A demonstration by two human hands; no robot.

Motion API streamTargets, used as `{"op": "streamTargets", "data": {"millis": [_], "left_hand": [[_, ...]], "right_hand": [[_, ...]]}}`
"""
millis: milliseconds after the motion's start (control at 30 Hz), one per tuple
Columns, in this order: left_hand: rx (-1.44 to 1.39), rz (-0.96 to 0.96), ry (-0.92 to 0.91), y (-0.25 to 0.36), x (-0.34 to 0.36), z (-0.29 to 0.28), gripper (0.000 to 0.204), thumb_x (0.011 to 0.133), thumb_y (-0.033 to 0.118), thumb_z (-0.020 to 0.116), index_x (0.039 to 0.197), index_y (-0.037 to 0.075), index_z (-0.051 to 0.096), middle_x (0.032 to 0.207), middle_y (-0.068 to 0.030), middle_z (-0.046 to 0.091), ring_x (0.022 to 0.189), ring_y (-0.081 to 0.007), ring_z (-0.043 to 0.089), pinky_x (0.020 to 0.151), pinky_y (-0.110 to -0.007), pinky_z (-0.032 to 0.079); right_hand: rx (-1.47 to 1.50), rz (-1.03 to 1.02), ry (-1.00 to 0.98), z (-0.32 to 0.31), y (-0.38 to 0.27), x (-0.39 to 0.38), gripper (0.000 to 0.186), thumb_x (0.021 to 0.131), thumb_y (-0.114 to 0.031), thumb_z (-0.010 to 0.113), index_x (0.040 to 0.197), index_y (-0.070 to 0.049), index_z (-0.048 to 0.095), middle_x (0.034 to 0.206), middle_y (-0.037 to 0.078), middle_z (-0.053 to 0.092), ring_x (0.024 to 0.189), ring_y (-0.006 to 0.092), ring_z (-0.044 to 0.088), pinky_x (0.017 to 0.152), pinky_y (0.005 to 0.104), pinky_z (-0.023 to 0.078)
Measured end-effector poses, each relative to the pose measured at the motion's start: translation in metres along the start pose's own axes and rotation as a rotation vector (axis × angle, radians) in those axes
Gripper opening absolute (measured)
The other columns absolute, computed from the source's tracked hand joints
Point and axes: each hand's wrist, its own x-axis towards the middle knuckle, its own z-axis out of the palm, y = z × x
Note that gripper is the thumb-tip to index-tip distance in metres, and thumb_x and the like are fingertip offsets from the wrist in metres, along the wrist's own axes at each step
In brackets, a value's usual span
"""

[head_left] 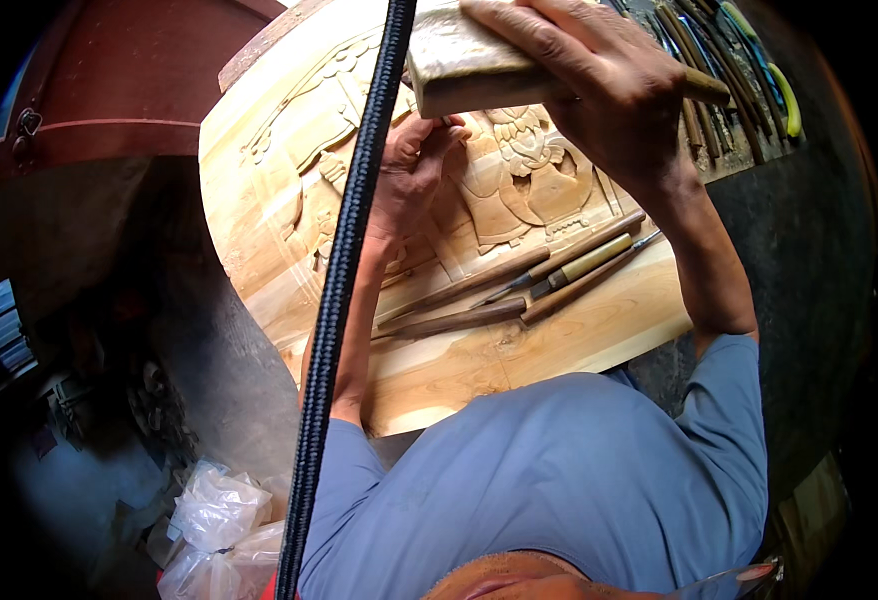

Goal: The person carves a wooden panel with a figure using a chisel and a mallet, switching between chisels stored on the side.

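Up near the far edge of the carved wooden panel, the right hand is closed around the handle of a wooden mallet, held above the relief. Below it, the left hand rests on the carving near the panel's middle, fingers curled as if pinching a tool, though I cannot tell what they grip. Several wood-handled chisels lie loose on the bare strip near the panel's front edge. More tools lie in a row past the far right corner. Crumpled plastic bags sit on the floor, lower left.
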Motion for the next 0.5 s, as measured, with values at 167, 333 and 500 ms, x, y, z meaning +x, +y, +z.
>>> {"op": "streamTargets", "data": {"millis": [167, 333, 500], "left_hand": [[0.161, 0.062, -0.034, -0.001, 0.000, -0.002, 0.009, 0.103, 0.001, 0.072, 0.109, 0.000, 0.079, 0.093, -0.0076, 0.084, 0.084, -0.0111, 0.078, 0.078, -0.026, 0.061], [0.535, 0.304, -0.060, -0.003, -0.004, -0.007, 0.003, 0.102, 0.002, 0.075, 0.104, 0.001, 0.078, 0.088, -0.0072, 0.081, 0.082, -0.0134, 0.077, 0.077, -0.028, 0.060], [-0.073, -0.028, -0.043, -0.020, -0.003, 0.000, 0.006, 0.104, 0.005, 0.073, 0.109, 0.002, 0.076, 0.092, -0.0062, 0.080, 0.085, -0.0142, 0.076, 0.079, -0.030, 0.060]], "right_hand": [[0.248, -0.040, 0.230, -0.004, -0.007, 0.018, 0.059, 0.083, -0.003, 0.077, 0.141, -0.016, 0.077, 0.112, 0.023, 0.080, 0.093, 0.0353, 0.082, 0.081, 0.0412, 0.068], [0.266, 0.039, 0.030, -0.006, -0.008, 0.016, 0.060, 0.085, -0.003, 0.077, 0.143, -0.015, 0.075, 0.114, 0.022, 0.081, 0.097, 0.0347, 0.082, 0.080, 0.0404, 0.068], [0.199, 0.059, 0.134, -0.001, -0.005, 0.001, 0.060, 0.086, -0.001, 0.077, 0.144, -0.014, 0.074, 0.119, 0.021, 0.081, 0.107, 0.0346, 0.081, 0.088, 0.0411, 0.068]]}}
